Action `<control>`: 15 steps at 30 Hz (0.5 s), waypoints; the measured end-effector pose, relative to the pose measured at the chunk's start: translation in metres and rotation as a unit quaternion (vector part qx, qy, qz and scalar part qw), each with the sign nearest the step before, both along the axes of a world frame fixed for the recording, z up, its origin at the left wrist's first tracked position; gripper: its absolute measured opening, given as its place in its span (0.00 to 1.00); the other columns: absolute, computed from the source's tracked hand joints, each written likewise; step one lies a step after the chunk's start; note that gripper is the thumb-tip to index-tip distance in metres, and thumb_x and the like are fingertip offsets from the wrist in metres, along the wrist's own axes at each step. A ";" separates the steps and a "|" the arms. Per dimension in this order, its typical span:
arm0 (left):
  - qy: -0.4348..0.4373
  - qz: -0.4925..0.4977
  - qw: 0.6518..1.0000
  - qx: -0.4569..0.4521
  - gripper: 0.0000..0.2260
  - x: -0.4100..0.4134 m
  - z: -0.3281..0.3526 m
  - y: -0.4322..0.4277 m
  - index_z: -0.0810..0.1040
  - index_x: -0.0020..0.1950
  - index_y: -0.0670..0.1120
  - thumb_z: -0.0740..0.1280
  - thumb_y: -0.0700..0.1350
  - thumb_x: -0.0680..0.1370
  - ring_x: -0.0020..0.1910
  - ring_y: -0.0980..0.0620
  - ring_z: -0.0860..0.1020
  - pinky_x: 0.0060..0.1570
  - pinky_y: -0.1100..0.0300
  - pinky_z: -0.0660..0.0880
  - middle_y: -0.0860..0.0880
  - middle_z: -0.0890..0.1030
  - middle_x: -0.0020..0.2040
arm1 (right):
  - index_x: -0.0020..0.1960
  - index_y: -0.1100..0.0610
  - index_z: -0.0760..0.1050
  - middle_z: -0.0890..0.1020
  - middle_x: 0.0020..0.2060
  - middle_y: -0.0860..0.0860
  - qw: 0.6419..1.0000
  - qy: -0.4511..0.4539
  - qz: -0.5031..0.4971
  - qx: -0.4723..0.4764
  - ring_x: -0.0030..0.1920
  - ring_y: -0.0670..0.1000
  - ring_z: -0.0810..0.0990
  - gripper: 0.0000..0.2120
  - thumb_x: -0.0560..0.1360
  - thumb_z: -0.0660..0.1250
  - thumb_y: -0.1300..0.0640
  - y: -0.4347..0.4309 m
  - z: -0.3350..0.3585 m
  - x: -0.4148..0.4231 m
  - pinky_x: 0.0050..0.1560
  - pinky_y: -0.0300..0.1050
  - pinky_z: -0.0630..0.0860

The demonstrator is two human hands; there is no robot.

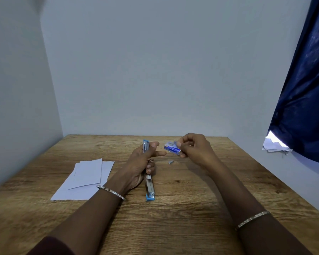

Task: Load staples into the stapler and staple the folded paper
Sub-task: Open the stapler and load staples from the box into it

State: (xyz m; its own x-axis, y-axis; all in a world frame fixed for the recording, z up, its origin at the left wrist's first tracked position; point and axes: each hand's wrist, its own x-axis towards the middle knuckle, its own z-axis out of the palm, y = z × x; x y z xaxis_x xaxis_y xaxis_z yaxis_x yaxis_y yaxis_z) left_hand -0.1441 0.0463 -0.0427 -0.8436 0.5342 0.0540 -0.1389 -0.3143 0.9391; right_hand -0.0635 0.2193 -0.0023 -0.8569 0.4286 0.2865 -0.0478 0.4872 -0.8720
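Observation:
A blue and silver stapler (150,188) lies swung wide open on the wooden table (191,199). My left hand (140,162) grips its middle; one half points away from me, the other towards me with its metal channel showing. To the right, my right hand (195,146) pinches a small blue staple box (172,148) above the table, its end facing the left hand. A short strip of staples (171,162) lies on the wood under the box. The folded white paper (88,173) rests on a larger white sheet at left.
Grey walls close the table at the back and left. A dark blue curtain (306,89) hangs at the right, with white papers (274,145) below it past the table's right edge. I wear a bracelet on each wrist.

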 end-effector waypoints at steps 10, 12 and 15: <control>-0.075 -0.011 0.997 0.029 0.22 0.003 0.007 -0.003 0.76 0.61 0.39 0.53 0.55 0.86 0.16 0.56 0.63 0.17 0.68 0.62 0.43 0.70 0.33 | 0.44 0.63 0.81 0.87 0.45 0.60 0.975 -0.158 -0.118 0.101 0.47 0.60 0.87 0.07 0.77 0.72 0.59 0.020 -0.004 0.002 0.55 0.56 0.83; -0.078 -0.013 0.996 0.032 0.20 0.004 0.007 -0.004 0.76 0.58 0.39 0.52 0.52 0.86 0.17 0.56 0.64 0.17 0.67 0.62 0.44 0.70 0.32 | 0.42 0.58 0.77 0.87 0.43 0.61 0.970 -0.189 -0.113 0.100 0.45 0.61 0.88 0.07 0.78 0.71 0.59 0.018 -0.005 0.003 0.53 0.53 0.84; -0.072 -0.001 0.997 0.029 0.17 0.004 0.007 -0.004 0.77 0.54 0.39 0.53 0.49 0.86 0.19 0.54 0.65 0.19 0.65 0.65 0.44 0.72 0.30 | 0.41 0.57 0.77 0.87 0.45 0.63 0.963 -0.213 -0.114 0.119 0.44 0.60 0.87 0.06 0.77 0.68 0.62 0.017 -0.003 0.005 0.47 0.52 0.83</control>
State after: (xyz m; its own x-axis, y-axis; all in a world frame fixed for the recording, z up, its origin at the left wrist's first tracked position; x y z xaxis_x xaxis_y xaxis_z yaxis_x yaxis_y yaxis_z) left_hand -0.1400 0.0424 -0.0358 -0.8436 0.5357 -0.0369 -0.2720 -0.3672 0.8895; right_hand -0.0584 0.2363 -0.0053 -0.8092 0.5859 0.0426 0.4225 0.6308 -0.6509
